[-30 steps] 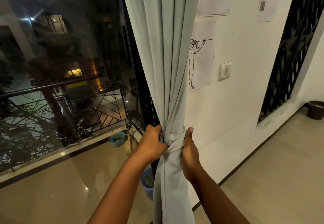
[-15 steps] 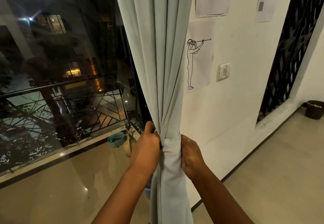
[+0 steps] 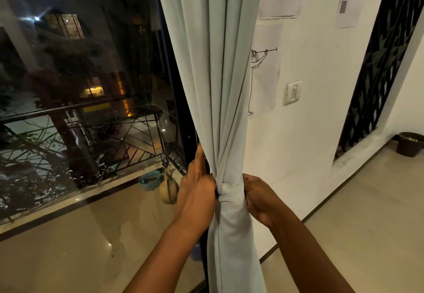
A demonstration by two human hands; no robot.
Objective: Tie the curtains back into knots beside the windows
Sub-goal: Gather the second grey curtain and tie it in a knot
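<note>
Beside the window (image 3: 80, 86), both hands grip the curtain (image 3: 220, 86) knot (image 3: 230, 193).

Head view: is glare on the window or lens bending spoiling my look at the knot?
Head view: the knot is sharp and evenly lit; reflections stay on the window; wide-angle bending shows only at the edges, as on the grille.

One head-worn view — looking forward and down, close on the curtain (image 3: 220, 86).
</note>
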